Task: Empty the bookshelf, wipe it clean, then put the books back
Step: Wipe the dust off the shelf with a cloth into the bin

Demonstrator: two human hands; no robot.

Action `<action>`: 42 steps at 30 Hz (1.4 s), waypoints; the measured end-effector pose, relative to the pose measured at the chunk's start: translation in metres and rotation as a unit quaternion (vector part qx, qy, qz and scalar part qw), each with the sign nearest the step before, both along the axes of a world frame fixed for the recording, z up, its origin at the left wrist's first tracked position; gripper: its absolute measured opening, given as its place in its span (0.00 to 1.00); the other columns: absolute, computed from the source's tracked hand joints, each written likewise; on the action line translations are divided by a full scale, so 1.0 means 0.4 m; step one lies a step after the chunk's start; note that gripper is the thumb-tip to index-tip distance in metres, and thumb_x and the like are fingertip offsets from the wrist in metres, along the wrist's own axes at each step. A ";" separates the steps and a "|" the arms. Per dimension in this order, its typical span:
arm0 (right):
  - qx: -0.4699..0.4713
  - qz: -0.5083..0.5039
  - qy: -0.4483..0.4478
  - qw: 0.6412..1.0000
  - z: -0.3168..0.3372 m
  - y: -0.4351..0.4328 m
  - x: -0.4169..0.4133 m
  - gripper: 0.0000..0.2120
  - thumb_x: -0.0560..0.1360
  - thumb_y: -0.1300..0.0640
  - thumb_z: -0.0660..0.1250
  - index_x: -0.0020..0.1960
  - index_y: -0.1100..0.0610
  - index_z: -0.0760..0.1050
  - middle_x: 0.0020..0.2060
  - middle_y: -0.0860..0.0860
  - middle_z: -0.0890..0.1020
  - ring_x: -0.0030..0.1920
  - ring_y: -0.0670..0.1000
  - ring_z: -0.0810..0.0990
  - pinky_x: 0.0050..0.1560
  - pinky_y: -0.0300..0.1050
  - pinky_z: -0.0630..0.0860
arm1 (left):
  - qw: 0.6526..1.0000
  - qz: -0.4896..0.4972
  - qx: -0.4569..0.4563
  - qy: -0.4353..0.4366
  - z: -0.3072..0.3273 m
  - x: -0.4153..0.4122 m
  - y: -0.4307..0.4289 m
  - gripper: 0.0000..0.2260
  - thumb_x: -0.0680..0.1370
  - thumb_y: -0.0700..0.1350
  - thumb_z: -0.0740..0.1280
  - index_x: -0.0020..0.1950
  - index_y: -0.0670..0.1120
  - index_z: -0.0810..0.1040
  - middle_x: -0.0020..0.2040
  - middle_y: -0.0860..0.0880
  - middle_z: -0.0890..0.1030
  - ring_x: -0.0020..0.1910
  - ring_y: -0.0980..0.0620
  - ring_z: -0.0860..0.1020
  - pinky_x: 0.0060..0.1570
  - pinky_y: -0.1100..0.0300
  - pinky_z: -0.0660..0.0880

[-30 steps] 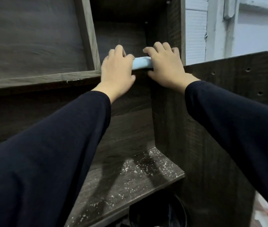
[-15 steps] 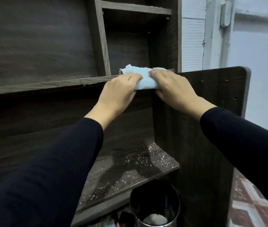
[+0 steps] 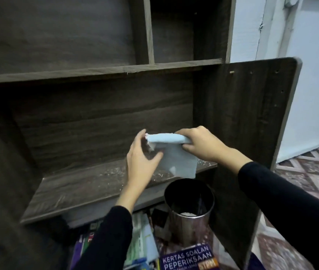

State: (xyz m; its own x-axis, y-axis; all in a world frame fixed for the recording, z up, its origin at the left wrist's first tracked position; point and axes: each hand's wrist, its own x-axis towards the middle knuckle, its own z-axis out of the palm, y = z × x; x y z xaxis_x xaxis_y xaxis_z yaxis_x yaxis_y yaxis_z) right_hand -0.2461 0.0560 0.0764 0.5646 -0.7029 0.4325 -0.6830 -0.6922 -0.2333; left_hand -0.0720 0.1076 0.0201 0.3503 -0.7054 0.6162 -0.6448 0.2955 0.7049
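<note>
A dark wooden bookshelf (image 3: 100, 71) stands bare in front of me. Its lower shelf board (image 3: 80, 184) carries pale dust specks. My right hand (image 3: 201, 145) grips the top of a light blue cloth (image 3: 176, 158), which hangs down over a metal bin. My left hand (image 3: 141, 158) is at the cloth's left end, fingers spread and slightly blurred, touching the cloth; crumbs cling there. Books (image 3: 188, 258) lie in a pile on the floor below.
A shiny metal bin (image 3: 189, 217) with something white inside stands on the floor under the cloth. The shelf's right side panel (image 3: 252, 117) juts out toward me. A white wall and a patterned floor (image 3: 310, 172) are on the right.
Both hands came down from the upper shelf edge with the cloth, which now hangs over the bin. My view tilted down, showing the bin and the books.
</note>
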 end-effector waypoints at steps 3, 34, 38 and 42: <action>0.100 0.029 -0.069 0.992 -0.036 0.034 0.013 0.15 0.71 0.65 0.65 0.56 0.57 0.80 0.50 0.53 0.83 0.51 0.54 0.79 0.51 0.48 0.74 | 0.939 -0.073 0.113 0.316 -0.093 -0.012 0.053 0.48 0.61 0.55 0.80 0.74 0.48 0.60 0.68 0.53 0.70 0.64 0.56 0.72 0.63 0.58 0.71; 0.353 -0.069 -0.237 0.902 -0.415 0.124 0.154 0.18 0.75 0.58 0.68 0.64 0.57 0.72 0.54 0.51 0.77 0.54 0.48 0.76 0.53 0.39 0.71 | 0.672 -0.198 0.224 0.678 -0.294 0.034 0.093 0.05 0.78 0.40 0.65 0.49 0.38 0.76 0.36 0.42 0.84 0.36 0.46 0.83 0.44 0.49 0.76; 0.461 -0.042 -0.270 0.844 -0.407 0.116 0.148 0.22 0.72 0.52 0.73 0.62 0.60 0.74 0.53 0.54 0.80 0.47 0.47 0.80 0.43 0.35 0.77 | 0.682 -0.216 0.236 0.657 -0.311 0.057 0.075 0.10 0.77 0.42 0.66 0.55 0.37 0.76 0.46 0.39 0.83 0.48 0.43 0.81 0.52 0.46 0.76; 0.506 -0.069 -0.277 0.814 -0.397 0.111 0.131 0.16 0.70 0.56 0.75 0.53 0.61 0.76 0.39 0.50 0.81 0.32 0.42 0.80 0.30 0.33 0.74 | 0.699 -0.234 0.285 0.612 -0.341 0.042 0.042 0.23 0.71 0.45 0.72 0.63 0.38 0.75 0.56 0.37 0.80 0.55 0.40 0.80 0.55 0.45 0.76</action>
